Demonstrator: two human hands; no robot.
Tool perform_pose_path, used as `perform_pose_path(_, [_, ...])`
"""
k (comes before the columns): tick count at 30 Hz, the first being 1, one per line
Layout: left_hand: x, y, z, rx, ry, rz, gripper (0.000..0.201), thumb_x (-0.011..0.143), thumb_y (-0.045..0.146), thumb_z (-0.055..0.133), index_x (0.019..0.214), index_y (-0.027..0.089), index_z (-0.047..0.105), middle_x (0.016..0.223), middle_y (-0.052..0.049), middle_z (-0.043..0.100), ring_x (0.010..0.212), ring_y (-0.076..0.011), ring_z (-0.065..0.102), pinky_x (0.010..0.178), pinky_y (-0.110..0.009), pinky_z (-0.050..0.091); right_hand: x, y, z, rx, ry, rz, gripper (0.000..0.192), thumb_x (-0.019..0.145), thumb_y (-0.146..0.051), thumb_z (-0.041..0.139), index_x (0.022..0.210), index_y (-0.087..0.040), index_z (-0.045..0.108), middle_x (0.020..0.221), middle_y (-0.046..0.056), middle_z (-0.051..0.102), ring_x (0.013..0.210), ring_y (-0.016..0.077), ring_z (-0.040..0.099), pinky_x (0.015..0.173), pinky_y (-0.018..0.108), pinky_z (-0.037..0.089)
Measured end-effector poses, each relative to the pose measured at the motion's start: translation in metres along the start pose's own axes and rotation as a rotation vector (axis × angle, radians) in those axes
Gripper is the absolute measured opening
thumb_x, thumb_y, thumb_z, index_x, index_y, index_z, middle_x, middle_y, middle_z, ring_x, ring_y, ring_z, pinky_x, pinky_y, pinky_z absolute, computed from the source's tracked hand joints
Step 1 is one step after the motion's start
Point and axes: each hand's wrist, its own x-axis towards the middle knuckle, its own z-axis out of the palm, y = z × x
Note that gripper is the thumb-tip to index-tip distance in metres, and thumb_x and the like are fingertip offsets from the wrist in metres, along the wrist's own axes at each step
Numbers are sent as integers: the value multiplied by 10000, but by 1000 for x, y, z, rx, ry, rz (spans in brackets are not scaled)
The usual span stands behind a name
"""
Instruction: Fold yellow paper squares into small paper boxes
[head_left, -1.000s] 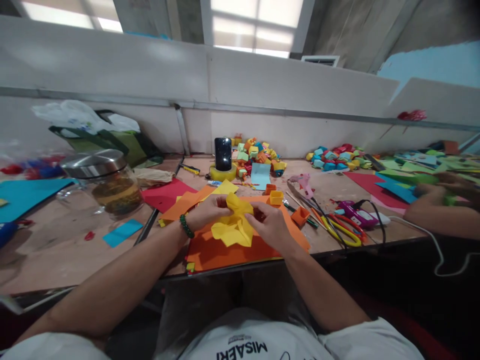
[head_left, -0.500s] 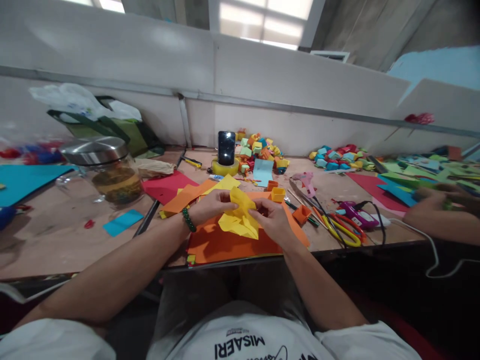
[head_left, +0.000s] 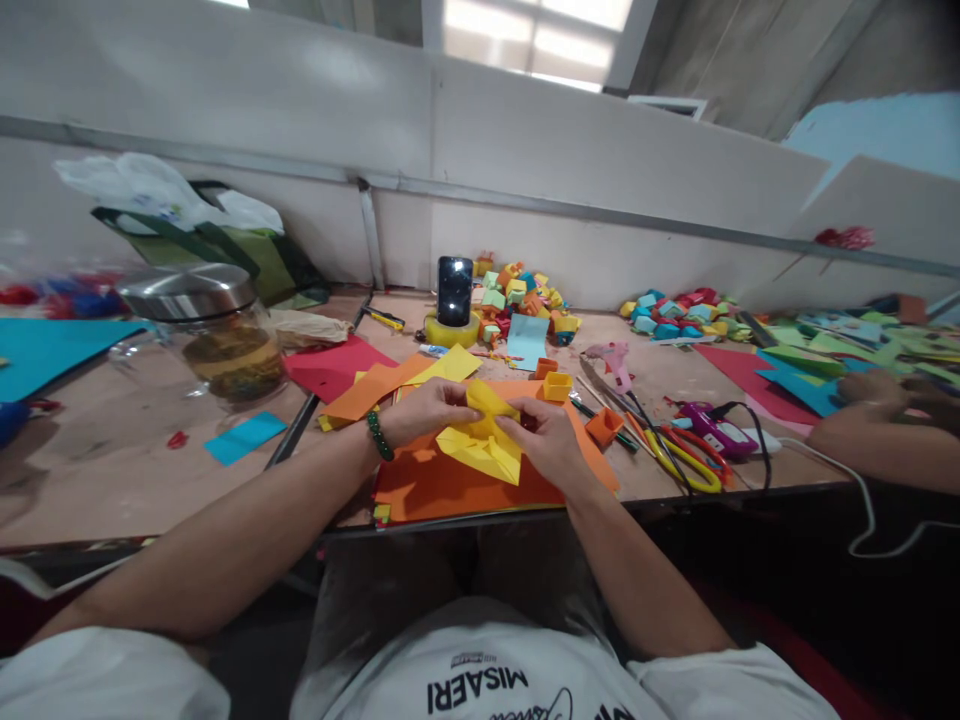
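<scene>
Left hand: your left hand (head_left: 427, 410) pinches the left side of the yellow paper (head_left: 484, 440), fingers curled over its top edge, a green bead bracelet (head_left: 379, 436) at the wrist
Yellow paper: it is half folded and creased, held just above the orange sheet (head_left: 442, 485) near the front edge of the table (head_left: 112, 480), between both hands
Right hand: your right hand (head_left: 544, 440) grips the paper's right side, thumb and fingertips closed on a fold
Doing it well: keep both pinches close to the crease, line the edges up before you press, and run the fold flat against the orange sheet rather than in the air (my judgement from how loosely the paper puffs up)
Left part of the table: a glass jar (head_left: 221, 345) with a metal lid, a blue sheet at the left edge, a small blue slip (head_left: 244, 438), a red sheet (head_left: 334, 368)
Back edge: a dark phone (head_left: 454, 290) upright on a yellow tape roll, piles of small coloured paper boxes (head_left: 525, 300) against the white partition
Right part: scissors (head_left: 686, 460), a purple glue gun (head_left: 712, 425), another person's forearm (head_left: 877, 450) resting at the right edge
Room: white divider panels, bright windows above
</scene>
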Motion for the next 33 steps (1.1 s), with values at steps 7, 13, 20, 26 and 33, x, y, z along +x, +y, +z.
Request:
perform_pose_path(7, [-1, 2, -4, 39, 131, 37, 285, 658, 285, 817, 879, 121, 746, 824, -66, 758, 700, -155, 679, 675, -243, 538, -3, 7, -1, 196, -22, 43, 265, 691, -352, 710, 883, -175, 669, 834, 48, 682, 715, 156, 617, 667, 290, 523])
perform_pose_path(13, [0, -2, -6, 122, 138, 103, 290, 660, 291, 804, 873, 104, 742, 838, -81, 751, 719, -169, 675, 683, -257, 534, -2, 7, -1, 119, 55, 21, 162, 680, -286, 660, 785, -167, 688, 745, 31, 674, 636, 137, 573, 602, 268, 478])
perform_pose_path(20, [1, -1, -3, 103, 153, 116, 260, 615, 243, 808, 832, 123, 731, 809, -56, 745, 722, -173, 675, 709, -277, 541, 1, 9, -6, 255, 58, 77, 183, 638, -303, 700, 769, -180, 670, 749, 24, 680, 685, 156, 614, 647, 290, 516])
perform_pose_path(26, [2, -2, -1, 94, 175, 146, 219, 598, 215, 795, 779, 125, 713, 746, -41, 723, 660, -148, 644, 642, -242, 517, 1, 7, -7, 279, 41, 123, 166, 606, -288, 712, 729, -180, 684, 710, 15, 679, 660, 149, 607, 627, 283, 509])
perform_pose_path(33, [1, 2, 4, 289, 212, 258, 155, 614, 245, 740, 702, 147, 658, 668, 2, 638, 616, -120, 551, 592, -222, 455, 3, 10, -5, 258, 82, 87, 131, 627, -265, 654, 723, -179, 637, 691, 3, 635, 640, 132, 583, 603, 263, 493])
